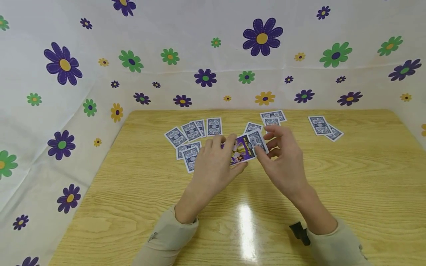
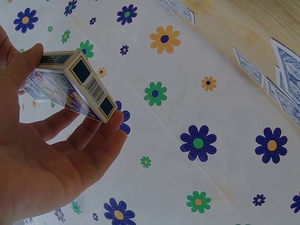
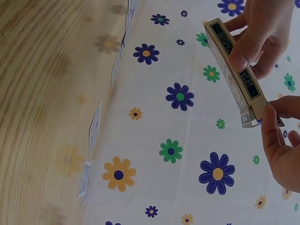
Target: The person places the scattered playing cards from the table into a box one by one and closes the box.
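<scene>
While the left hand, back upward, grips a box above the table toward its far edge, the right hand angles inward. It pinches a card at the box's end.

The room is brightly, evenly lit. A white streak of glare is thrown across the wood-grain tabletop (the brightest patch overhead), while in the right wrist view flowers from the printed cloth are mirrored softly.
</scene>
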{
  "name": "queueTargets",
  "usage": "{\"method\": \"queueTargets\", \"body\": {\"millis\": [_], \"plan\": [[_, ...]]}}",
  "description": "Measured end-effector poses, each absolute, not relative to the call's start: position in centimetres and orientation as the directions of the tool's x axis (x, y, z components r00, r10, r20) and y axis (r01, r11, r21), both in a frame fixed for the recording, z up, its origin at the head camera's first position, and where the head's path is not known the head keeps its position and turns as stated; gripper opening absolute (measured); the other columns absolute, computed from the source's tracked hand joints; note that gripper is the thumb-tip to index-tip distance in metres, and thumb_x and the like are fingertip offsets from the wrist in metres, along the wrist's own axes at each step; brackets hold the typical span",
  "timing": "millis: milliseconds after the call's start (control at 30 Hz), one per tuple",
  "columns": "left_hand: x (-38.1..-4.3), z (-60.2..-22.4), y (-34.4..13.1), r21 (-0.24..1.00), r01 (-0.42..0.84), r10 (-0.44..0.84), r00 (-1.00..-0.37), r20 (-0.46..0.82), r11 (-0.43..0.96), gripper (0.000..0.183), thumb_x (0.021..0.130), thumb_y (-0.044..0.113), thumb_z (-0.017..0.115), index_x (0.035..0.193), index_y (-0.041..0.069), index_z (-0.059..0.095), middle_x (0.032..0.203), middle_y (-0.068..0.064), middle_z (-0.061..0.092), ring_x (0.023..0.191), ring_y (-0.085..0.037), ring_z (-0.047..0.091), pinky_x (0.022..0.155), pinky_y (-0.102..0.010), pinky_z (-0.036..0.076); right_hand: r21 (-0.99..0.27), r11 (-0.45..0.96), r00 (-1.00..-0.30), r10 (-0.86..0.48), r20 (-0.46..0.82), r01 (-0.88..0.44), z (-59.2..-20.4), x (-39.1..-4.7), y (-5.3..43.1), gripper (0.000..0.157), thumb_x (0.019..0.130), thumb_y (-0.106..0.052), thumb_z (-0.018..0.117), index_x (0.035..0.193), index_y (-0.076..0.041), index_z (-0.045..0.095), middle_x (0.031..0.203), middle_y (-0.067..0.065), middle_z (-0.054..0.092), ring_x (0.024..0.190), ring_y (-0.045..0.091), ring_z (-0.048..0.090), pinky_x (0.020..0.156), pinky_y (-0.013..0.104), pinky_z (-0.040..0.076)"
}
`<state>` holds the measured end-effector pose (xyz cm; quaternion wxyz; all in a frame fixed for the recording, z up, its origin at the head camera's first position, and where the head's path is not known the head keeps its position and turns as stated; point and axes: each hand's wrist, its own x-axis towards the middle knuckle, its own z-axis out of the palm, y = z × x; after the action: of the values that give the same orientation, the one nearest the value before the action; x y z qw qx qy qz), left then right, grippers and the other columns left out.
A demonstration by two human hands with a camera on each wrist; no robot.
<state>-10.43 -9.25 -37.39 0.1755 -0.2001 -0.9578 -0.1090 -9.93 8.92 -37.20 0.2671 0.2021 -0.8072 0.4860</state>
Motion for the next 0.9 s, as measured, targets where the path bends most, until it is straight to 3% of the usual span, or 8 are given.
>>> {"method": "queueTargets", "body": {"millis": [267,533,667,900], "plan": [[-10.5,-37.3,-9.4,0.157,0.413,0.328,-0.861,0.389,0.897,0.071,0.08,0.051,0.079,0.134,0.012,0.053,0.112,-0.012,0.06,0.099,-0.03,0.059,0.077,-0.041,0.054,-0.589,0.477,-0.713,-0.125,0.69,-0.653,-37.6,-10.0,8.6,0.047,0.08,0.01,0.072,0.122,0.005,0.05,0.1,0.019,0.066,0.073,0.016,0.054,0.062,0.017,0.043],[-10.5,-37.2,-9.6,0.159,0.409,0.321,-0.861,0.396,0.899,0.072,0.08,0.05,0.079,0.135,0.012,0.054,0.112,-0.012,0.06,0.098,-0.029,0.059,0.077,-0.039,0.054,-0.566,0.498,-0.718,-0.186,0.67,-0.657,-38.1,-9.8,8.1,0.048,0.082,0.007,0.072,0.126,0.005,0.052,0.103,0.018,0.068,0.076,0.02,0.048,0.062,0.031,0.04],[-10.6,-37.2,-9.6,0.16,0.405,0.319,-0.864,0.389,0.9,0.072,0.08,0.05,0.079,0.136,0.012,0.053,0.113,-0.012,0.06,0.098,-0.029,0.059,0.078,-0.039,0.054,-0.561,0.509,-0.723,-0.198,0.662,-0.653,-38.2,-9.8,8.0,0.048,0.083,0.006,0.072,0.127,0.006,0.052,0.105,0.018,0.068,0.077,0.023,0.047,0.063,0.03,0.038],[-10.8,-37.3,-9.8,0.171,0.401,0.313,-0.867,0.387,0.9,0.072,0.08,0.049,0.08,0.135,0.01,0.054,0.112,-0.013,0.061,0.098,-0.03,0.06,0.078,-0.039,0.054,-0.537,0.509,-0.701,-0.206,0.683,-0.673,-38.4,-10.0,8.1,0.047,0.083,0.005,0.07,0.127,0.006,0.052,0.109,0.019,0.066,0.078,0.016,0.045,0.062,0.025,0.036]]}}
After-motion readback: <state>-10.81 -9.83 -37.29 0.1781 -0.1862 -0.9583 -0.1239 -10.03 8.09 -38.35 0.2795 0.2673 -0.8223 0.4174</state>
